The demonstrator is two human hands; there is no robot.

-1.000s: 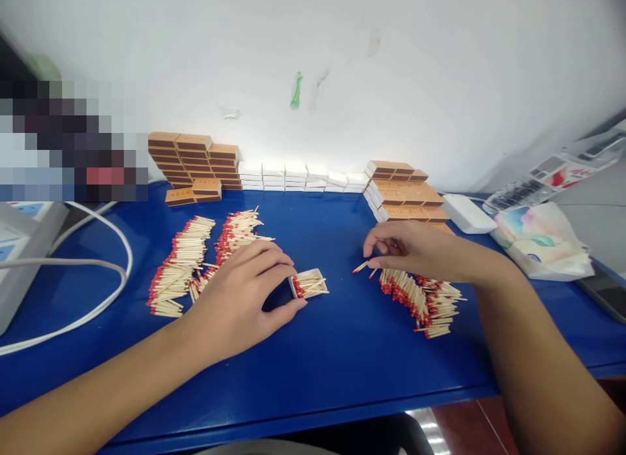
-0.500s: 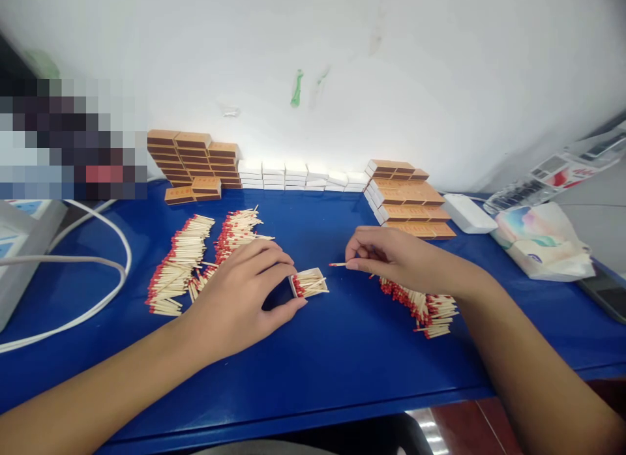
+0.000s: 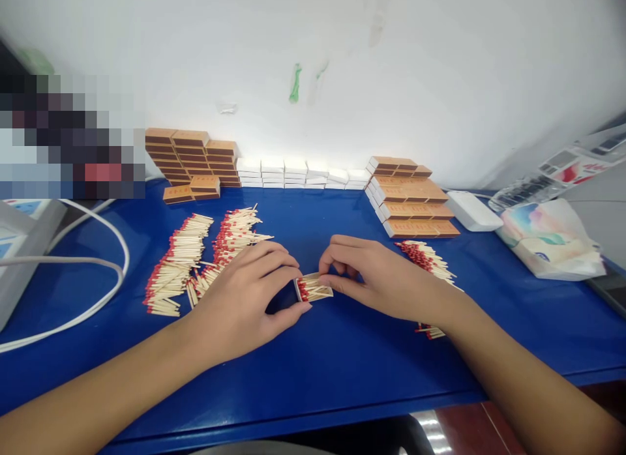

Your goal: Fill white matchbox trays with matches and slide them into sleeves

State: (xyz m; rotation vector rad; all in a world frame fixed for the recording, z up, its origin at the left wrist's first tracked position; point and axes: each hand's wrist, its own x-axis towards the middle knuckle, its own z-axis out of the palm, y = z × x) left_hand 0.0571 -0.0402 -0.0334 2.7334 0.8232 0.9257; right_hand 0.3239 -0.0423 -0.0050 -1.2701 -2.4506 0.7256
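A small white matchbox tray [image 3: 313,298] lies on the blue table, filled with red-headed matches [image 3: 311,287]. The thumb and fingers of my left hand [image 3: 254,289] grip the tray's left end. My right hand [image 3: 364,272] is at the tray's right end, its thumb and forefinger pinched on a match over the others; the fingertips mostly hide that match. Two loose heaps of matches, one at far left [image 3: 178,263] and one beside my left hand [image 3: 235,236], lie on the table. Another heap [image 3: 425,259] lies partly behind my right hand and wrist.
Brown matchboxes [image 3: 190,158] are stacked at back left, more brown matchboxes [image 3: 411,191] at back right. White trays [image 3: 296,171] line the wall between them. A white box [image 3: 473,210] and a tissue pack [image 3: 548,240] sit at right. White cables [image 3: 122,246] loop at left.
My right hand has moved left with a match from beside the tray to over it. My left hand keeps its grip on the tray, which has shifted slightly right.
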